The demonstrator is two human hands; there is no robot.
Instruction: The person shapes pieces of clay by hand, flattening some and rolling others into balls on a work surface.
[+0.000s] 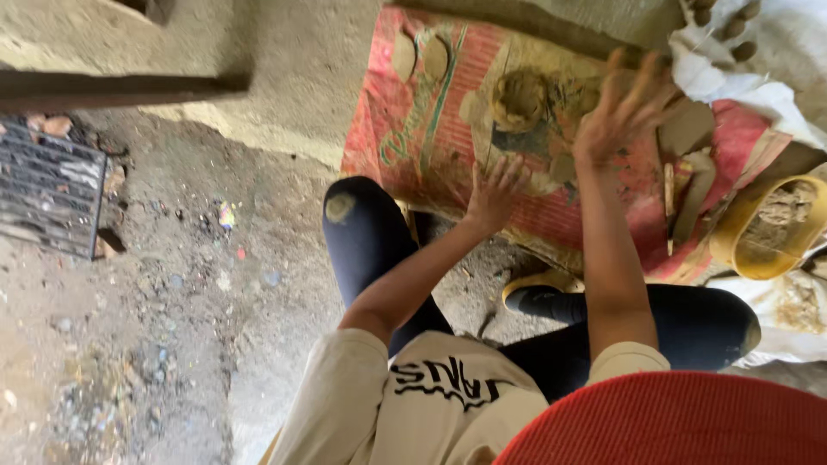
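I sit on the ground with my knees in dark leggings, facing a red printed sack (413, 129) spread as a mat. My left hand (495, 194) rests with fingers spread on the sack's near edge and holds nothing. My right hand (624, 108), blurred, hovers with fingers apart over smeared clay just right of a round clay lump (519, 99). Two small flat clay discs (419, 56) lie at the sack's far left. Flat clay slabs (687, 129) and a thin wooden stick (668, 194) lie right of my right hand.
A yellow bowl (741, 250) with clay in it stands at the right, beside white cloth (758, 86). Small clay balls (724, 19) sit at the top right. A metal grate (47, 198) and a wooden beam (112, 88) lie at the left on gritty ground.
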